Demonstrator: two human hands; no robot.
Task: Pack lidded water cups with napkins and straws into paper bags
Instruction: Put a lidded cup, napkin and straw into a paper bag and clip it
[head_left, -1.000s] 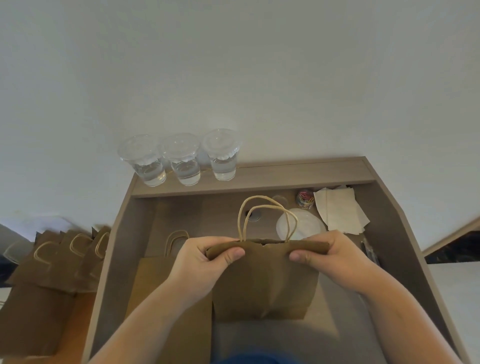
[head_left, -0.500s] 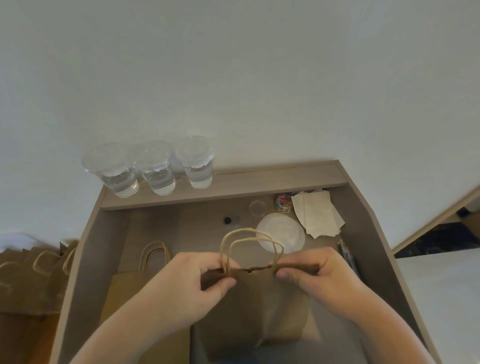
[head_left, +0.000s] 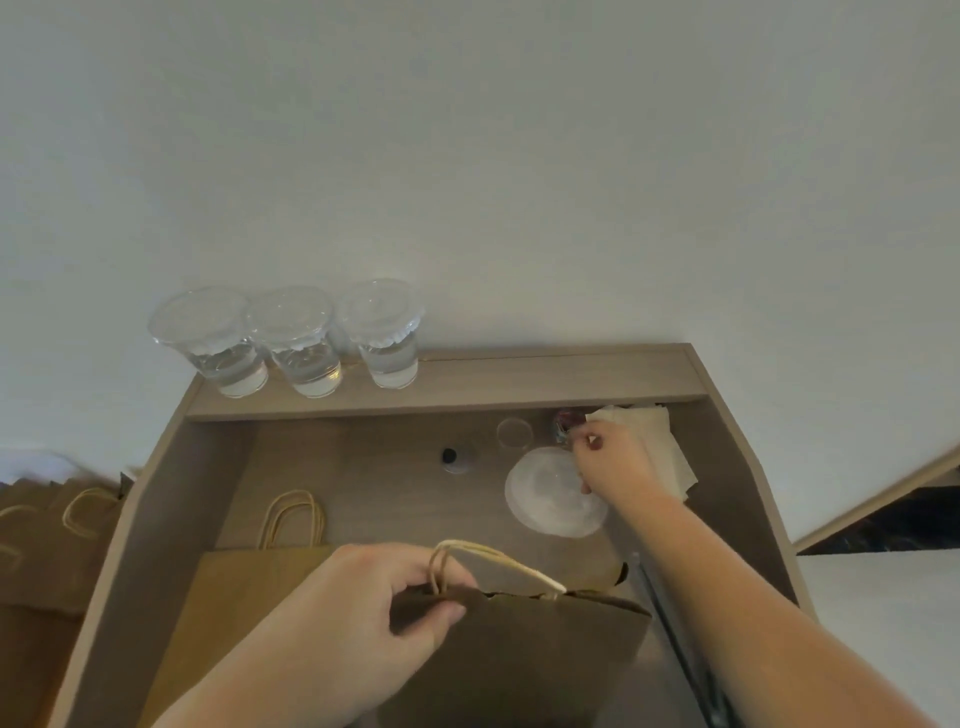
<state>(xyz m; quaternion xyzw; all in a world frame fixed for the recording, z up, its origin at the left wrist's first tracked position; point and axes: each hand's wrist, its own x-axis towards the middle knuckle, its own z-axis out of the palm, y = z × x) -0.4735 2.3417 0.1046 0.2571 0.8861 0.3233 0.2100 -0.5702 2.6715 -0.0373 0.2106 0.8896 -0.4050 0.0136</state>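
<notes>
Three lidded cups wait at 11 o'clock. The left hand pinches the bag rim at 6 o'clock; hold it upright, mouth open. The right hand, fingers curled, is at the napkins at 2 o'clock; grip unclear. Peel off one sheet only.

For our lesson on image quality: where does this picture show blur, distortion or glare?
Head view: bags at the left edge smeared; right hand slightly soft; cups sharper; desk sides splay with wide-angle distortion; light soft, no harsh glare.
</notes>
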